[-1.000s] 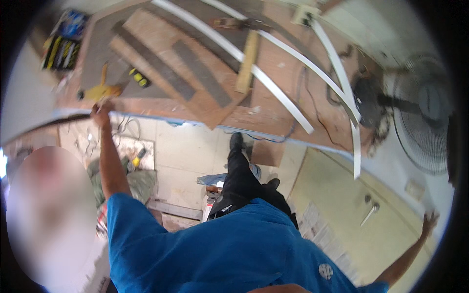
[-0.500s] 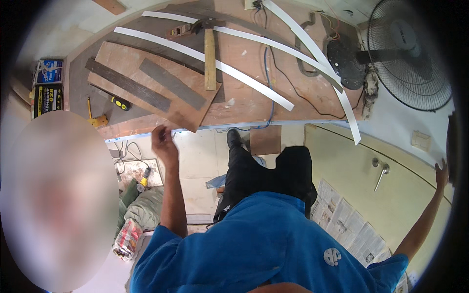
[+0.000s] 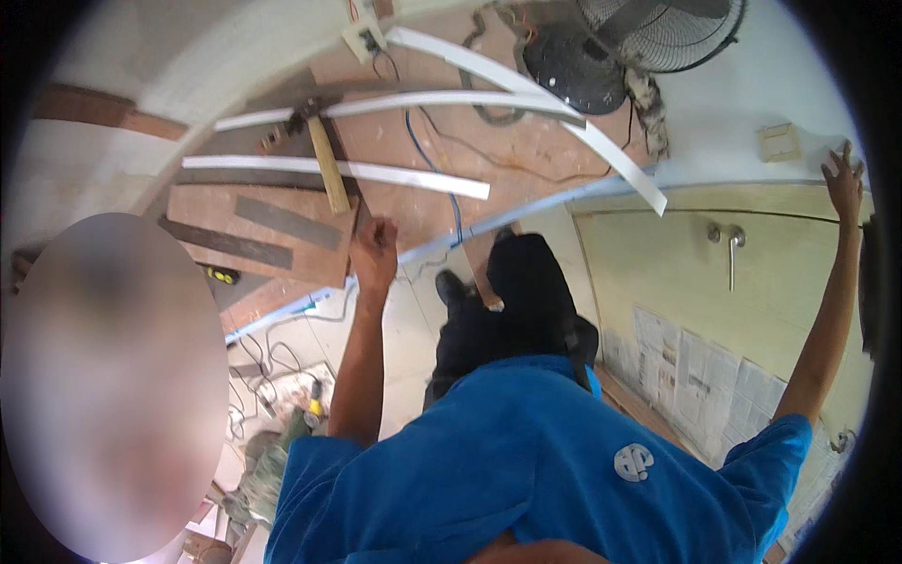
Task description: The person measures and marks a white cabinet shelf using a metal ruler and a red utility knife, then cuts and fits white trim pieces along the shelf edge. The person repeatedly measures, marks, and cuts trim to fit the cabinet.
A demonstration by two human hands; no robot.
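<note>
My left hand is raised at the near edge of the bench, beside a thin plywood board. Its fingers are curled, and what they hold, if anything, I cannot make out. Gray-brown strips lie on that board, with a yellow-black tool at its left. A wood-handled hammer rests across a long white strip. Another white strip overhangs the bench at the right. My right hand is spread against the white wall at the far right, near a switch plate.
A black fan stands at the back right. Below is a pale green door with a lever handle and newspapers. A yellow-black power tool, cords and cloth lie on the floor. A blurred oval hides the left side.
My view has turned, shifting the bench. My left hand has moved rightward along the bench edge. My right hand has moved up the wall, above the door. My leg is bent higher.
</note>
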